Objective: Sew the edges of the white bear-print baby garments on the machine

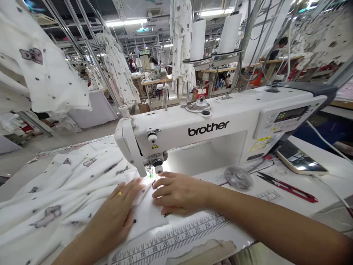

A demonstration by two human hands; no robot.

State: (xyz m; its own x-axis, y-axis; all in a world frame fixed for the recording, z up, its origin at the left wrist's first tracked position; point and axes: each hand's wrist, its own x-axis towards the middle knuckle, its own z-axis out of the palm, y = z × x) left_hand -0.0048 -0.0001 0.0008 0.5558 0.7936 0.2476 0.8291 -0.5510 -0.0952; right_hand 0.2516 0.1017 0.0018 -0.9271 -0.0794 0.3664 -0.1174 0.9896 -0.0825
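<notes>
A white Brother sewing machine [209, 129] stands across the table, its needle and presser foot [151, 173] lit from above. White printed fabric [63, 187] lies under the foot and spreads to the left. My left hand [121, 211], a ring on one finger, rests flat on the fabric left of the needle, fingers stretched out. My right hand [176, 193] lies on the fabric just right of the foot, fingers bent and pressing the cloth down, fingertips close to the needle.
Red thread snips [289, 187] and a phone [300, 162] lie on the table at right, near a round metal disc [238, 177]. A printed ruler strip [176, 235] runs along the front edge. Garments hang on racks behind; another person sits far right.
</notes>
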